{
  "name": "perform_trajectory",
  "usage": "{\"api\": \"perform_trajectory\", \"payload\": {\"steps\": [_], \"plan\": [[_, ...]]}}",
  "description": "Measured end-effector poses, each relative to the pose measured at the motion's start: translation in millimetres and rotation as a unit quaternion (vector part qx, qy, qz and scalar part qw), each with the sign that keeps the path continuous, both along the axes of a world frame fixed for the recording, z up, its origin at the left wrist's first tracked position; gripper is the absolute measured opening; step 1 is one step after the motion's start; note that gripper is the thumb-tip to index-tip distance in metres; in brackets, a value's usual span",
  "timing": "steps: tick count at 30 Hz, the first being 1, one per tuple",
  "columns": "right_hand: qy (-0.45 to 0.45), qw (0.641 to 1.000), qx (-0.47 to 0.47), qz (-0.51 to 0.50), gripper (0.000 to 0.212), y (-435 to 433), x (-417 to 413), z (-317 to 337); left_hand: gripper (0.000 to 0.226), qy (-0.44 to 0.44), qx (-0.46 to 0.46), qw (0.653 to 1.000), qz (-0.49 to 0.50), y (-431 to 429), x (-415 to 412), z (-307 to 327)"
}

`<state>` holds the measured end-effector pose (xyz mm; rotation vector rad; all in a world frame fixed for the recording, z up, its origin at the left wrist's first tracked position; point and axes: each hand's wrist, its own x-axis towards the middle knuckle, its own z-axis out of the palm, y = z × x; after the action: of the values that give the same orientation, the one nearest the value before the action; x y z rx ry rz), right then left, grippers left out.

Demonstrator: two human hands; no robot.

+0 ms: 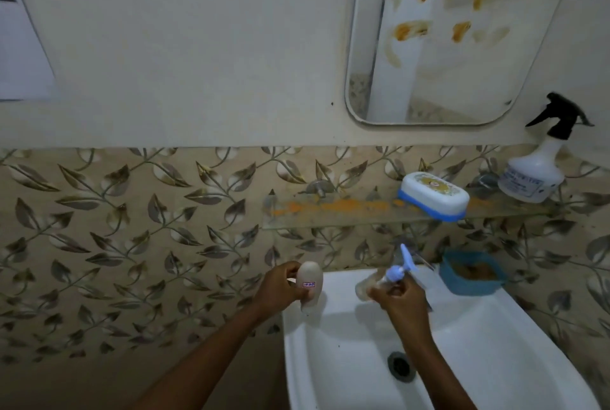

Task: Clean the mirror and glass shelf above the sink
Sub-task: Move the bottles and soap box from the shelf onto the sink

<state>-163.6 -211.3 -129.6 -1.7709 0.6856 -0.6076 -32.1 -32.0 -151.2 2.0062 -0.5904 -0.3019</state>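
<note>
The mirror [462, 46] hangs at the upper right, smeared with orange-brown stains. Below it the glass shelf [330, 215] carries an orange streak along its length. On the shelf sit a white and blue soap box [434, 195] and a spray bottle [534, 172] with a black trigger. My left hand [280, 289] grips a small beige bottle [308, 284] at the sink's left rim. My right hand [397, 294] holds a clear container with a light blue toothbrush [396, 269] sticking out, blurred, over the basin.
The white sink [462, 360] fills the lower right, its drain [401, 366] in the middle. A blue tub [472, 272] with brown contents stands on the sink's back right corner. Leaf-patterned tiles cover the wall. Paper sheets [19, 46] hang at the upper left.
</note>
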Motion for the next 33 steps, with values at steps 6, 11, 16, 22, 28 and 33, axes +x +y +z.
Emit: {"api": "perform_trajectory", "payload": {"steps": [6,11,16,22,28,33], "plan": [[0.099,0.995,0.019,0.028,0.041,1,46,-68,0.033,-0.013,0.007,0.996,0.086,-20,26,-45],[0.117,0.991,-0.043,0.053,0.035,-3,93,-86,0.031,-0.019,0.029,0.996,0.084,-29,44,-63],[0.15,0.98,-0.119,0.058,0.034,-2,111,-102,0.031,-0.017,0.029,0.995,0.098,-28,49,-80],[0.157,0.975,-0.147,0.057,0.041,1,116,-111,0.03,-0.006,0.027,0.995,0.094,-29,50,-87],[0.16,0.976,-0.136,0.057,0.035,-2,120,-115,0.043,-0.012,0.03,0.994,0.107,-27,47,-93],[0.177,0.973,-0.138,0.054,0.054,-1,120,-117,0.064,-0.034,0.043,0.995,0.086,-27,44,-93]]}}
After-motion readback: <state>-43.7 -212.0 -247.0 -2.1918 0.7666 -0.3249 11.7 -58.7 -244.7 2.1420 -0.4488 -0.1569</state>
